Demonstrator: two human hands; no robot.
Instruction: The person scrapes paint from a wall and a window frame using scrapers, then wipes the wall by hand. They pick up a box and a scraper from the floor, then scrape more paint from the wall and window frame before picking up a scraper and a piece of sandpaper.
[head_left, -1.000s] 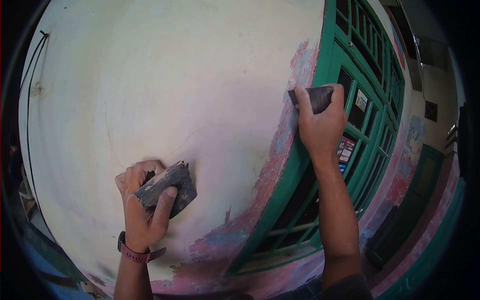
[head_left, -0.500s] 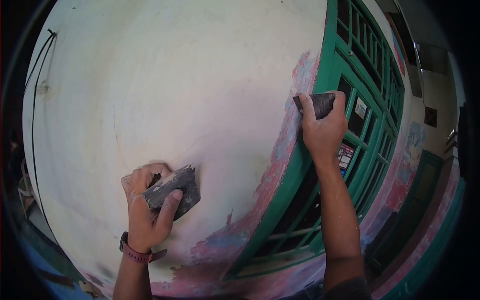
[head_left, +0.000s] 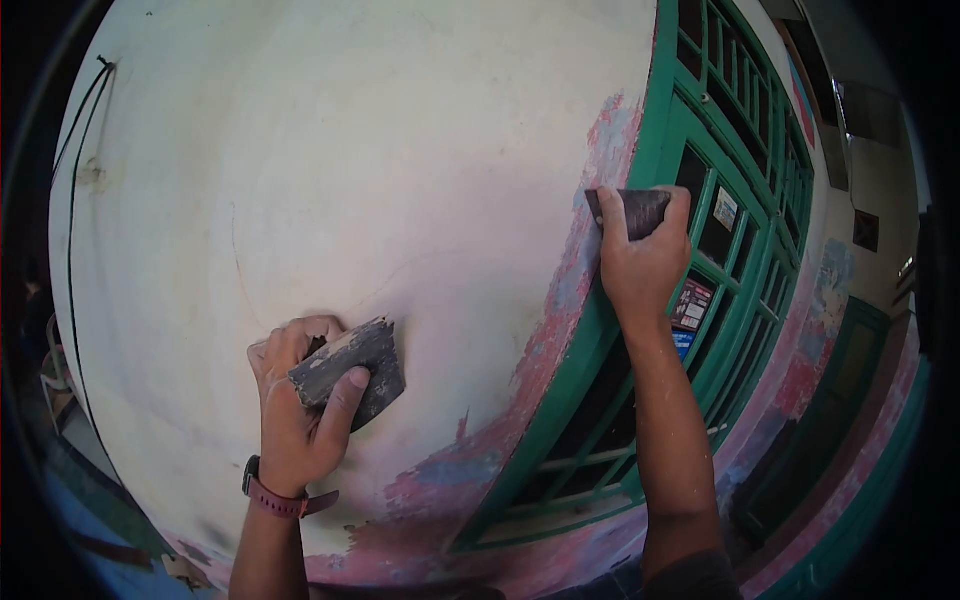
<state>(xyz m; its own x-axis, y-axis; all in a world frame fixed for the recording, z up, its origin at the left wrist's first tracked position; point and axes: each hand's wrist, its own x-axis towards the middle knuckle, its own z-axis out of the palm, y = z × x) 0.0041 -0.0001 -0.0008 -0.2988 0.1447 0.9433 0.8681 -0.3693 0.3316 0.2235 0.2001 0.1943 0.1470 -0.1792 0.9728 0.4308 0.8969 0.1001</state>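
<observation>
My left hand (head_left: 305, 400) is closed around a dark flat putty scraper (head_left: 360, 370), thumb across its face. Pale filler is smeared along that scraper's upper edge. Behind this hand is the off-white wall (head_left: 440, 150). Higher up on the right, my right hand (head_left: 645, 255) pinches a second dark scraper (head_left: 640, 212) between thumb and fingers. Its left corner overlaps the strip of pink and grey-blue bare patches (head_left: 570, 270) where the wall meets the green window frame (head_left: 590, 345).
Glass panes and stickers (head_left: 690, 303) fill the green frame on the right. A black cable (head_left: 70, 240) hangs down the wall's left side. At far left stands a pale chair (head_left: 55, 375) near a person (head_left: 38, 310). Worn pink paint (head_left: 420, 540) runs along the wall's bottom.
My view has shifted slightly. Against the wall, my right hand with its scraper sits a touch lower along the window edge. My left hand keeps nearly the same place and hold.
</observation>
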